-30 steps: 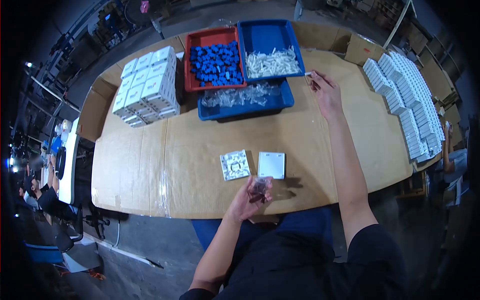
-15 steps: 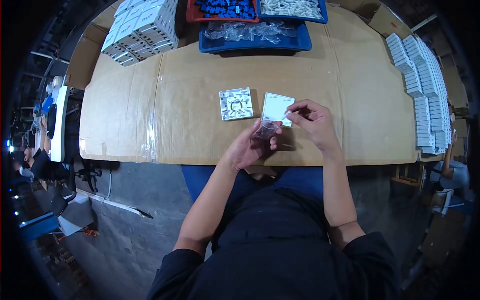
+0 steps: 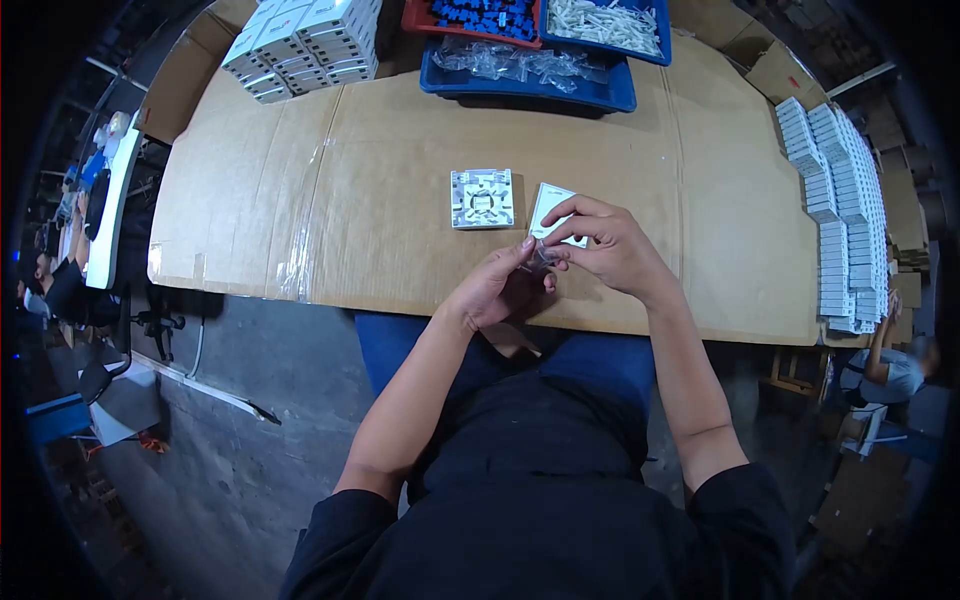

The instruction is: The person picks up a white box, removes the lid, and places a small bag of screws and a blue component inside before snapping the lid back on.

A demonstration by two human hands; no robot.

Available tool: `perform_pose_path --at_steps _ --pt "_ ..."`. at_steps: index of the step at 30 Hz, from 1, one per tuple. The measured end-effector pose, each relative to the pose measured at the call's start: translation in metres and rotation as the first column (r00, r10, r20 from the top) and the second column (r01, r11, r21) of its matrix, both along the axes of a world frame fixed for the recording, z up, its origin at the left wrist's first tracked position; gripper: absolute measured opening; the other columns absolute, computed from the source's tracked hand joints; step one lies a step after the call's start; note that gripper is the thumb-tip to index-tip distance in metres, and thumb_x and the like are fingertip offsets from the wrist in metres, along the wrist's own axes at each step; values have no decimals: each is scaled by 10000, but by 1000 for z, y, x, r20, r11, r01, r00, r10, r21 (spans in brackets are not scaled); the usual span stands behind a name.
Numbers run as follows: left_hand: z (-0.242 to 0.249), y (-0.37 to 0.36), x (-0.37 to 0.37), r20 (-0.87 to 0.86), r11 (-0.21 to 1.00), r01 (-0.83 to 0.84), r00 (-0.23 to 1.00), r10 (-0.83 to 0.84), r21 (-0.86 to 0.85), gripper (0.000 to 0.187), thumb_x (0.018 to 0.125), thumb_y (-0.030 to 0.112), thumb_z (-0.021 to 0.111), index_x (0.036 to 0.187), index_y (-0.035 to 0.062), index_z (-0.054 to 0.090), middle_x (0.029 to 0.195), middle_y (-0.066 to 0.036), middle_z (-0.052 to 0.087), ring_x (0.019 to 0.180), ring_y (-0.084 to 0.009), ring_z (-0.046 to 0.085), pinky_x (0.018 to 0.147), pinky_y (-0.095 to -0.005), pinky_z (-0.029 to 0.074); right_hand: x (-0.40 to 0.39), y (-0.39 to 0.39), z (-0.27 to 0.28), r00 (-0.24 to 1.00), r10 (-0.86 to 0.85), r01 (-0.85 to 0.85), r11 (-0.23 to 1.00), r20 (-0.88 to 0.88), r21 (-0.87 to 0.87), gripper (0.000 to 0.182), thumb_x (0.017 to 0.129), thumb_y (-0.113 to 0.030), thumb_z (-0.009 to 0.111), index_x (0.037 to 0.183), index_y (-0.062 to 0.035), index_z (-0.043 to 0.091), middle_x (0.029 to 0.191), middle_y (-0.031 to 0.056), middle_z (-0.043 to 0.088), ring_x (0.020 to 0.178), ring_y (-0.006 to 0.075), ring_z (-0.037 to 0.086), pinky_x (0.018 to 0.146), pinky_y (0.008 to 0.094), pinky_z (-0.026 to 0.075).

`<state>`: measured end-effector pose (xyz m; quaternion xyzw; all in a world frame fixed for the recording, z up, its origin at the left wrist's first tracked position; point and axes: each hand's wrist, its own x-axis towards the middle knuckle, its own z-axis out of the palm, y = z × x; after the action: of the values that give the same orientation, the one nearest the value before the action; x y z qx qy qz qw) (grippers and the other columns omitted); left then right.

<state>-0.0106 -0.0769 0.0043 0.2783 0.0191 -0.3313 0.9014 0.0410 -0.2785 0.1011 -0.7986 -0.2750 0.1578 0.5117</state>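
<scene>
Clear plastic bag (image 3: 543, 255) is shining between the left hand (image 3: 497, 286) and the right hand (image 3: 612, 246), above the brown cardboard (image 3: 390, 150);

it is looking small, thin and see-through; the left thumb and fingers are pinching it; the right fingers are bending together at its top, but I cannot tell what they are pinching; a smooth white square (image 3: 549, 204) is lying partly behind the right hand; a bumpy white-and-grey square (image 3: 482, 199) is lying near it, showing a dark ring.

"What's hidden?"
"The right hand (image 3: 612, 248) partly covers the white square (image 3: 552, 202); it and the left hand (image 3: 492, 287) mostly hide the clear plastic (image 3: 543, 256)."
"Cut off?"
"The red tray (image 3: 472, 36), at the top."
</scene>
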Motion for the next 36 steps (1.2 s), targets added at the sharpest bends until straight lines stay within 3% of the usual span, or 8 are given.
perform_pose_path --at_steps 4,5,14,20,27,30,33,36 --pt "-9 1 5 -49 999 12 999 -14 -41 424 1076 425 551 1231 42 648 1112 -79 703 939 -182 633 901 -348 507 6 2 0 999 47 -47 998 10 -29 92 849 -19 755 937 -25 781 1127 79 702 1016 230 686 872 340 560" --pt "-12 1 3 -60 999 15 998 -17 -43 410 1073 416 563 1213 42 657 1117 -78 707 924 -178 639 894 -345 516 8 2 4 981 120 -98 984 150 -146 89 902 -57 715 949 -7 773 1155 81 711 1061 246 671 922 356 546" --pt "-12 3 -7 -15 994 1 1000 -3 -106 375 1047 438 608 1123 75 664 1031 -63 671 927 -187 636 902 -347 515 3 13 -3 919 207 -244 967 -336 -71 415 1122 -294 477 1295 39 653 1307 130 653 1160 226 629 1005 357 492" --pt "0 3 -6 -30 993 -18 999 15 -120 388 1045 440 610 1146 68 661 1037 -75 670 934 -198 625 900 -351 512 2 16 6 945 116 -163 978 -306 -131 478 1118 -374 473 1300 26 659 1321 150 640 1093 217 655 970 337 513" --pt "-13 3 -7 -42 996 -16 999 13 -82 397 1034 445 622 1172 75 660 1110 -64 695 919 -186 636 896 -349 521 3 20 2 949 208 -249 955 -236 -160 342 1095 -216 517 1272 34 668 1327 158 646 1083 218 661 941 346 531" --pt "-12 4 -6 -64 996 2 998 -8 -92 481 1008 475 645 1300 96 594 1094 -72 658 994 -210 635 936 -386 529 10 16 16 894 108 -168 981 -435 -101 344 1099 -230 512 1236 33 686 1383 154 627 1082 222 667 940 341 537" --pt "-13 2 -4 -90 991 -13 996 1 -132 480 1007 470 644 1311 102 592 1130 -90 674 995 -211 635 950 -381 521 17 12 -2 928 230 -248 968 -293 -26 420 1106 -311 511 1282 50 635 1130 112 688 872 160 693 797 307 568" --pt "-25 1 -4 10 999 -17 1000 18 -41 482 1005 482 641 1302 105 593 1142 -100 680 996 -211 630 955 -383 508 12 19 1 880 226 -282 956 -418 -78 464 1103 -345 505 1324 48 613 1121 119 695 907 154 687 819 313 563"
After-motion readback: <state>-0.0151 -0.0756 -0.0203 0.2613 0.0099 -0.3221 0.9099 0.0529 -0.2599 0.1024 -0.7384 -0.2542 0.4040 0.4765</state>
